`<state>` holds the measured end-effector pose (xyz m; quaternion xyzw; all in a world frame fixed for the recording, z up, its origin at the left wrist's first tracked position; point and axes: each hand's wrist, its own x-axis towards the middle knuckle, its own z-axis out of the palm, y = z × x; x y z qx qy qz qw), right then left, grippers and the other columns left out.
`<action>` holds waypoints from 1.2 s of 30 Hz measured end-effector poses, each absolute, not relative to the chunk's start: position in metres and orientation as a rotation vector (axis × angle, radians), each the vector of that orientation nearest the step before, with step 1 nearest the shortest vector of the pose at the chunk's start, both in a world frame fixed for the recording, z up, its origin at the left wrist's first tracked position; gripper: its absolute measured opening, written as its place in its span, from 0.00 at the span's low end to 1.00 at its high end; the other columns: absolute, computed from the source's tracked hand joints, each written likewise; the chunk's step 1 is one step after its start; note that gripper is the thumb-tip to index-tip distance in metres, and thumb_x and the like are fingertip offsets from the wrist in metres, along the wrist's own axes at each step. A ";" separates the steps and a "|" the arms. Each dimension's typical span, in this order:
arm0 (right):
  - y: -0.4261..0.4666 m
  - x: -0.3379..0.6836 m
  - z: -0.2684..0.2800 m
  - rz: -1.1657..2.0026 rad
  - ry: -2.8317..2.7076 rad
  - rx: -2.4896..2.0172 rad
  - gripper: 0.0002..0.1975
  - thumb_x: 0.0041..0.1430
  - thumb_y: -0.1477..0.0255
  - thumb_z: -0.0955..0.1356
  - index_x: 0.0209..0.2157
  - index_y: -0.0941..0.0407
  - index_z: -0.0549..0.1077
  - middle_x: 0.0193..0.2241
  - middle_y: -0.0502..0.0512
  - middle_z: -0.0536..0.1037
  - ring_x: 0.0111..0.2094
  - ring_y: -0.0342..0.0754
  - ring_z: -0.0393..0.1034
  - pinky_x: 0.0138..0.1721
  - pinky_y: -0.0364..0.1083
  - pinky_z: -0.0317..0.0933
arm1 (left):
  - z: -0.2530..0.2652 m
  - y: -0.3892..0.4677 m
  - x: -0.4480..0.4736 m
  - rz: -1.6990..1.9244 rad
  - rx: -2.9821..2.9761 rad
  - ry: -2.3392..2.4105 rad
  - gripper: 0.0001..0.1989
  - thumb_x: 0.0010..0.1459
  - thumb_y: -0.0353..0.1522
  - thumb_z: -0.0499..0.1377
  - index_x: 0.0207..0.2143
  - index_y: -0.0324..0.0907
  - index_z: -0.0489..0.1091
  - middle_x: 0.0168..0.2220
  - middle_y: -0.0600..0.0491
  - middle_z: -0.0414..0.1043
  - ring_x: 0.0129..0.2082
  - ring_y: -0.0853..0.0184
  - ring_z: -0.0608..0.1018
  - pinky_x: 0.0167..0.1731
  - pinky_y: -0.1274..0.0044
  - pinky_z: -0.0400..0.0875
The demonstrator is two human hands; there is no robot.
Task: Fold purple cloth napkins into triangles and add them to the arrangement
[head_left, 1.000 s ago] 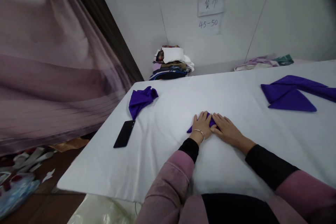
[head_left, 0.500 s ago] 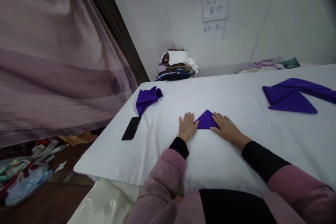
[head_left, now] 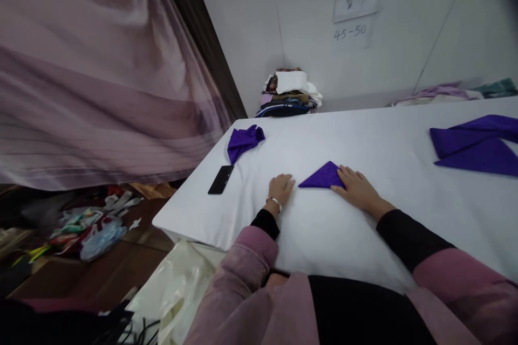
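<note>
Lying flat on the desk [head_left: 364,135], the purple cloth [head_left: 318,177] forms a triangle, its right part under the right hand [head_left: 358,185]; that grip is flat and spread, pinching nothing. The left hand [head_left: 280,188], its grip loose and bare, rests just off the left tip. Even palm pressure along the edges should keep creases crisp. Farther out: 1 bunched cloth [head_left: 244,143], 1 phone [head_left: 220,180], 1 folded cloth [head_left: 473,149].

The purple triangle [head_left: 322,177] at centre looks like matt cloth, the tablecloth [head_left: 364,140] matt fabric, the phone [head_left: 220,180] left of centre glossy, and the upper-left curtain [head_left: 101,81] satiny cloth.
</note>
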<state>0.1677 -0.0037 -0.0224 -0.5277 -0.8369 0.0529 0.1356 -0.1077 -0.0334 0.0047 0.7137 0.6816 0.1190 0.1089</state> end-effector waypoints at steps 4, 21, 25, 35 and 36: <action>-0.003 0.168 -0.024 0.138 -2.442 -1.528 0.38 0.60 0.49 0.52 0.61 0.63 0.57 0.62 0.66 0.54 0.63 0.59 0.45 0.59 0.59 0.45 | 0.005 -0.039 -0.096 0.404 2.145 1.946 0.17 0.59 0.41 0.54 0.49 0.49 0.69 0.51 0.56 0.71 0.53 0.66 0.68 0.56 0.71 0.60; -0.003 0.169 -0.025 0.137 -2.447 -1.551 0.39 0.59 0.47 0.51 0.62 0.60 0.53 0.63 0.63 0.53 0.63 0.58 0.43 0.60 0.58 0.43 | 0.007 -0.034 -0.077 0.497 2.107 1.973 0.10 0.54 0.28 0.54 0.37 0.45 0.73 0.39 0.54 0.74 0.44 0.63 0.71 0.46 0.71 0.63; -0.003 0.168 -0.024 0.109 -2.459 -1.556 0.39 0.59 0.47 0.51 0.61 0.61 0.55 0.63 0.64 0.53 0.63 0.58 0.44 0.60 0.58 0.44 | 0.007 -0.036 -0.081 0.532 2.095 1.976 0.09 0.53 0.27 0.55 0.35 0.45 0.72 0.38 0.53 0.74 0.43 0.63 0.71 0.46 0.70 0.63; -0.004 0.168 -0.024 0.135 -2.431 -1.538 0.38 0.59 0.48 0.52 0.62 0.60 0.54 0.63 0.63 0.54 0.63 0.59 0.45 0.59 0.59 0.45 | 0.005 -0.041 -0.085 0.613 2.069 1.966 0.12 0.52 0.30 0.58 0.40 0.45 0.72 0.42 0.53 0.73 0.45 0.63 0.71 0.47 0.71 0.63; -0.004 0.169 -0.024 0.131 -2.429 -1.536 0.38 0.59 0.48 0.52 0.62 0.60 0.54 0.63 0.63 0.54 0.63 0.59 0.45 0.59 0.59 0.45 | 0.004 -0.040 -0.084 0.605 2.074 1.954 0.11 0.52 0.31 0.58 0.39 0.45 0.72 0.42 0.54 0.73 0.45 0.63 0.70 0.48 0.70 0.62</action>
